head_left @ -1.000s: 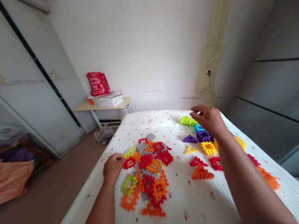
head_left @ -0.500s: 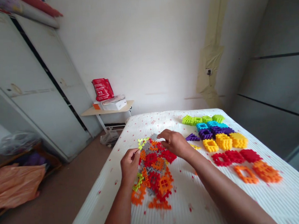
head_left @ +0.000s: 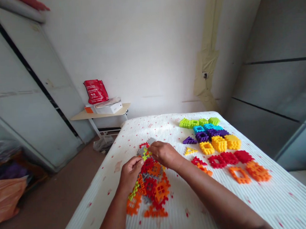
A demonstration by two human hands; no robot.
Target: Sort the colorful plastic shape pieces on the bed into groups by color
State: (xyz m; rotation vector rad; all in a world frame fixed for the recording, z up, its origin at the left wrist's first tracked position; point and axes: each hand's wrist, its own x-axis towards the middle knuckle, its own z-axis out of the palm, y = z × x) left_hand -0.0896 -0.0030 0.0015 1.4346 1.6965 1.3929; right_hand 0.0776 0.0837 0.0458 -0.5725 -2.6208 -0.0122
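A loose heap of plastic interlocking tiles point(head_left: 153, 183), mostly red, orange and grey, lies on the white ribbed mattress point(head_left: 190, 212). Both hands meet at the heap's far end. My left hand point(head_left: 130, 171) and my right hand point(head_left: 163, 153) are curled, pinching a lime-green tile point(head_left: 145, 154) between them. To the right lie sorted rows of tiles: lime green point(head_left: 195, 122), blue point(head_left: 203, 128), purple point(head_left: 208, 135), yellow point(head_left: 219, 143), red point(head_left: 228, 157) and orange point(head_left: 250, 172). Loose triangles, one purple point(head_left: 189, 140) and one yellow point(head_left: 190, 151), lie beside the rows.
A small side table point(head_left: 101, 114) at the mattress's far left corner carries a white box and a red bag point(head_left: 95, 91). Grey wardrobe doors point(head_left: 25, 101) run along the left. An orange bag point(head_left: 5, 196) sits on the floor at left. A grey wall panel stands close on the right.
My right hand came back from the far green row to the heap. My left hand lifted from the heap's left edge, and both now close on a lime-green tile.
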